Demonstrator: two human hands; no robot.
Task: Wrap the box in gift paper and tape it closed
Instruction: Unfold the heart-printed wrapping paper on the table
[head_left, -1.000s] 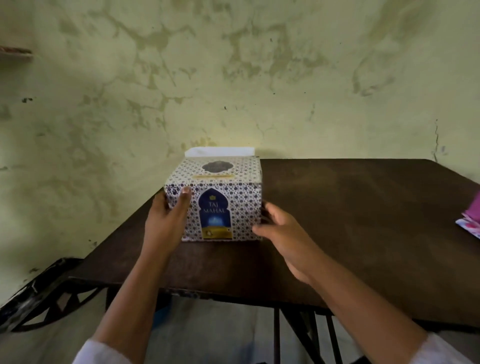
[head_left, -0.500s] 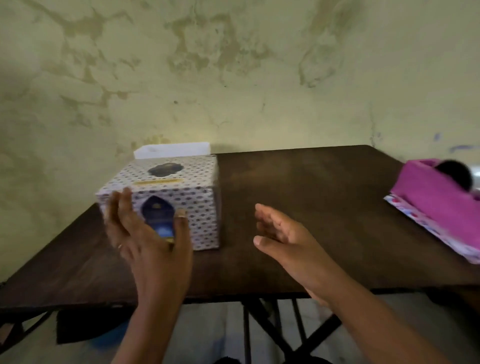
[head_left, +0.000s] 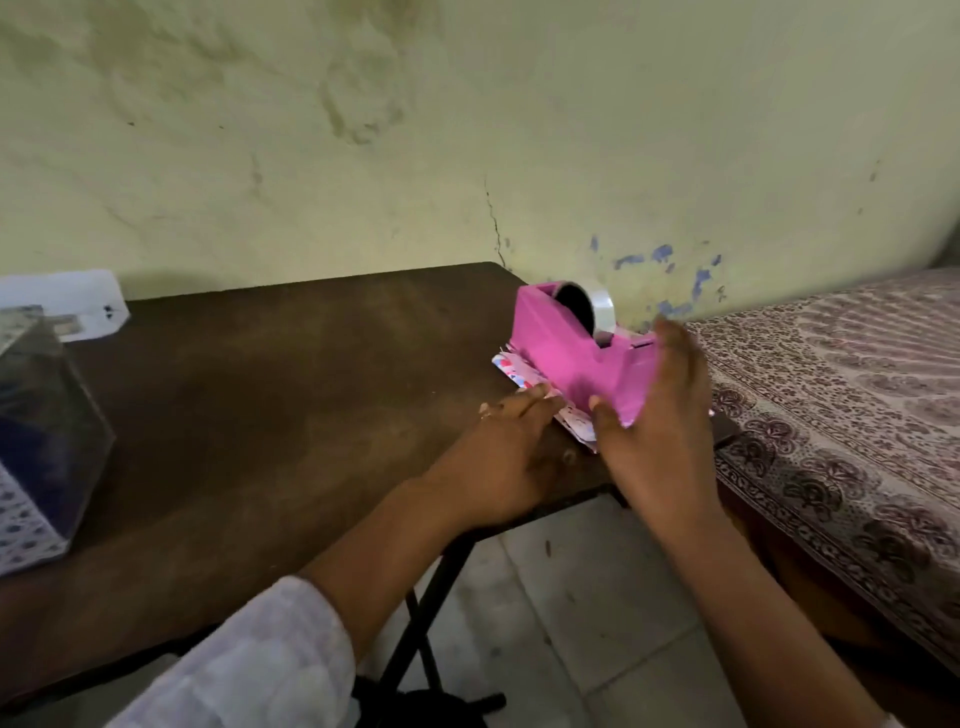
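Observation:
The patterned blue-and-white box stands at the far left of the dark wooden table, blurred and cut by the frame edge. At the table's right end, a pink tape dispenser holding a clear tape roll sits on folded gift paper printed in white, pink and blue. My right hand wraps the dispenser's near end, thumb in front and fingers behind. My left hand lies flat on the table, its fingertips touching the paper's near edge.
A white flat thing lies behind the box by the wall. A bed with a patterned brown cloth adjoins the table's right edge. The stained wall stands right behind the table. Tiled floor and table legs show below.
The view has swung right, leaving the box at the far left. Both hands left the box and crossed the table: the right now holds the dispenser, the left touches the paper.

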